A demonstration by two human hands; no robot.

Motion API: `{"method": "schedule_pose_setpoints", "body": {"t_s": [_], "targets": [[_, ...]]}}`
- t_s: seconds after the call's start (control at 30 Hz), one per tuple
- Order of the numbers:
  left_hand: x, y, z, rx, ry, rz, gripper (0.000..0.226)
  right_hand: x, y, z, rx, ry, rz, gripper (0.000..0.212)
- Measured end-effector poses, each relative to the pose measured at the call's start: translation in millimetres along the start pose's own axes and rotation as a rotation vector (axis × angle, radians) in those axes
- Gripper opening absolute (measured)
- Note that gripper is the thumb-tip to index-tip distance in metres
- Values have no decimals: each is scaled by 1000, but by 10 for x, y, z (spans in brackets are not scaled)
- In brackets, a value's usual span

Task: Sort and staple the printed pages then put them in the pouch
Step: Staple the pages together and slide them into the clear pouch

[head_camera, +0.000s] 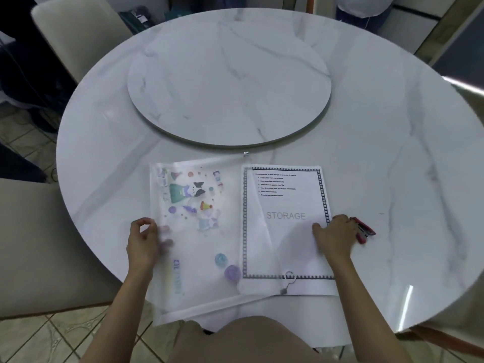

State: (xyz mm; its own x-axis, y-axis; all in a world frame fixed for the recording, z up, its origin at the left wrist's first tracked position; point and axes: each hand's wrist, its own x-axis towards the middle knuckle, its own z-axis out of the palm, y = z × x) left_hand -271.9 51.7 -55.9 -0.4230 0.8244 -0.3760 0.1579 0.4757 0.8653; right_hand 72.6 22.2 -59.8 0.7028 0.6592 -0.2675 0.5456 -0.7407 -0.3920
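Printed pages, the top sheet marked STORAGE inside a patterned border, lie flat near the front edge of the round marble table. Their left edge meets the right side of the translucent cartoon-printed pouch, a sensible line-up for sliding the stack sideways into it. The left hand pinches the pouch's left edge, thumb on top and fingers showing faintly through the plastic from beneath, most likely to anchor it against a push. The right hand has its fingers curled over the pages' right edge and appears to grip the stack there. A red stapler lies just beyond that hand, partly hidden by it and not held, which suggests stapling is finished, though no staple can be made out. The pouch's pull cord and ring trail across the lower part of the pages.
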Motion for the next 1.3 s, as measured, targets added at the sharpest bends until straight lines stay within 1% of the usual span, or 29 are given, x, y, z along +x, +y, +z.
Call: {"method": "schedule_pose_setpoints", "body": {"t_s": [0.07, 0.1, 0.2, 0.23, 0.37, 0.5, 0.63, 0.73, 0.8, 0.87, 0.93, 1.07, 1.13, 1.23, 1.3], "targets": [[-12, -5, 15, 26, -1, 6, 8, 26, -17, -18, 54, -41, 29, 58], [-14, -6, 18, 39, -2, 11, 8, 44, -19, -25, 80, -58, 34, 56], [-23, 11, 18, 64, -13, 23, 8, 68, -37, -75, 146, -122, 29, 28], [-21, 16, 18, 63, -18, 21, 8, 74, -32, -90, 196, -141, 22, 23], [8, 27, 7, 44, -30, 6, 10, 1, 7, -214, 542, -239, -71, 14], [-11, 68, 5, 77, -10, 84, 13, -43, 148, -258, 751, -398, -113, 11], [2, 133, 30, 154, -13, 145, 28, -53, 197, -254, 884, -455, -5, 13], [31, 119, 53, 252, -25, 199, 36, -46, 207, -291, 931, -560, 101, 16], [19, 113, 90, 326, -18, 243, 40, -74, 201, -315, 933, -613, 109, 15], [-26, 119, 142, 411, -5, 303, 44, -110, 188, -306, 885, -603, 37, 18], [-109, 136, 229, 456, -27, 360, 45, -147, 174, -286, 787, -539, -67, 21], [-374, 185, 560, 501, -150, 514, 44, -176, 128, -321, 575, -351, -231, 20], [-556, 223, 771, 503, -218, 570, 46, -171, 101, -383, 529, -265, -303, 19], [-812, 276, 1080, 531, -309, 606, 59, -145, 125, -483, 499, -178, -342, 18], [-898, 252, 1256, 639, -349, 585, 70, -123, 165, -567, 491, -109, -341, 20]]}}
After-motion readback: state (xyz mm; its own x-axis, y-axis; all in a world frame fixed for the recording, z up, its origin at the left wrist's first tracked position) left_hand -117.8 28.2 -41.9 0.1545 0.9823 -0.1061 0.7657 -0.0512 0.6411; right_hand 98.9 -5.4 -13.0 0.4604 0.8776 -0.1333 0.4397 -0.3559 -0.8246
